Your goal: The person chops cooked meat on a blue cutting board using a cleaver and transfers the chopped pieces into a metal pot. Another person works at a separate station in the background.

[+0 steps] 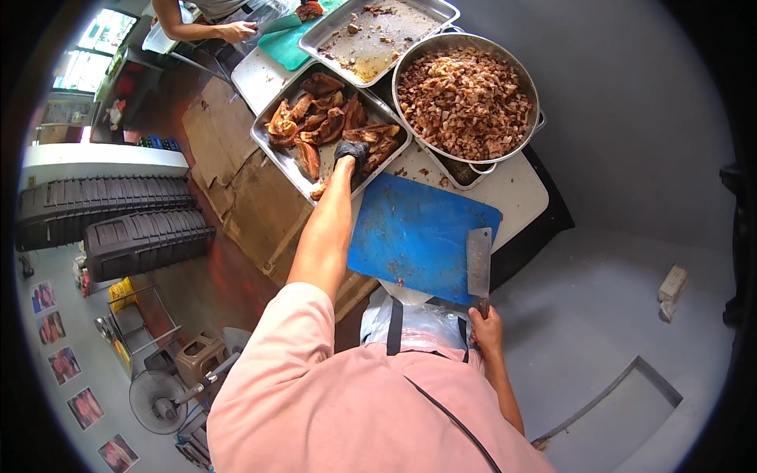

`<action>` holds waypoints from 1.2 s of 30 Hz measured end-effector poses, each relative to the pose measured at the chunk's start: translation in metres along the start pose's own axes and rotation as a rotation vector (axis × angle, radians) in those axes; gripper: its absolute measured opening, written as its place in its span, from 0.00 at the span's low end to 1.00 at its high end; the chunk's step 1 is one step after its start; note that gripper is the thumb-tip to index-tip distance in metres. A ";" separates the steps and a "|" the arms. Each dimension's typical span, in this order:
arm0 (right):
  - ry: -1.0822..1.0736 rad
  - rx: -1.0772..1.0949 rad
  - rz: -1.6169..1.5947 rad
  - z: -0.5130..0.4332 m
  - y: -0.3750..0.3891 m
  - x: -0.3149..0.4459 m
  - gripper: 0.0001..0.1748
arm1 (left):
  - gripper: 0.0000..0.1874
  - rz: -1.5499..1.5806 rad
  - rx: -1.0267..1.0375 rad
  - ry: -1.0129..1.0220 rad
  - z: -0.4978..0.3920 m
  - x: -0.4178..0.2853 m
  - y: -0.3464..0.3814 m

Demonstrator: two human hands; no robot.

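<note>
My left hand (351, 155), in a black glove, reaches into a metal tray (267, 155) and touches the pieces of browned cooked meat (331, 125) at its near right side; its fingers are partly hidden, so its grip cannot be told. My right hand (487, 331), bare, is closed round the handle of a cleaver (479, 260). The blade lies over the right edge of a blue cutting board (414, 230), which bears small meat scraps. Beyond the board, a large round metal pot (535, 127) holds a heap of chopped meat (467, 100).
A second metal tray (378, 41) with scraps and liquid stands beyond the meat. At the far left a co-worker's hand (238, 32) holds another cleaver (280, 25) over a green board (288, 49). The white table (526, 192) meets a grey wall (615, 118) on the right.
</note>
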State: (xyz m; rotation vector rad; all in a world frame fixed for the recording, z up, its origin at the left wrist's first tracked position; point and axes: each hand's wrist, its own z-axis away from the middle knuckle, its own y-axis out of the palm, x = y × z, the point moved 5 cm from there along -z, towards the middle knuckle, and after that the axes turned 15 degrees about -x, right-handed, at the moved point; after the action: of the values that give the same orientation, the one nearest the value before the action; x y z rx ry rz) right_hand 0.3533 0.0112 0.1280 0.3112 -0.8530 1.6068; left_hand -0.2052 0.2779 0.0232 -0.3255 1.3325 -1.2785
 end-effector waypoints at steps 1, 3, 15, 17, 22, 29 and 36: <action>0.007 0.016 -0.020 -0.001 0.003 0.002 0.11 | 0.32 0.093 0.031 -0.059 0.007 0.000 -0.008; -0.057 0.012 0.039 -0.006 0.008 0.011 0.12 | 0.28 0.279 0.092 -0.168 0.025 -0.002 -0.030; -0.612 -0.277 0.267 0.029 0.061 0.063 0.17 | 0.14 0.324 0.680 0.117 0.243 0.090 -0.007; -0.682 -0.264 0.246 0.048 0.067 0.082 0.17 | 0.16 0.091 0.613 0.232 0.255 0.108 0.006; -0.851 -0.296 0.119 0.085 0.070 0.102 0.20 | 0.20 0.021 0.502 0.334 0.262 0.131 0.023; -0.598 -0.220 0.625 0.024 0.138 -0.002 0.20 | 0.18 -0.081 0.324 0.513 0.254 0.132 0.034; -0.726 -0.152 0.451 0.040 0.120 0.048 0.17 | 0.19 -0.002 0.311 0.427 0.246 0.135 0.033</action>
State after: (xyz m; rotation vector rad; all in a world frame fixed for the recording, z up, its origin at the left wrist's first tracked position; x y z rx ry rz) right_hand 0.2188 0.0191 0.1440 0.6481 -1.6849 1.8460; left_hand -0.0194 0.0657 0.0015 0.1743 1.4529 -1.5881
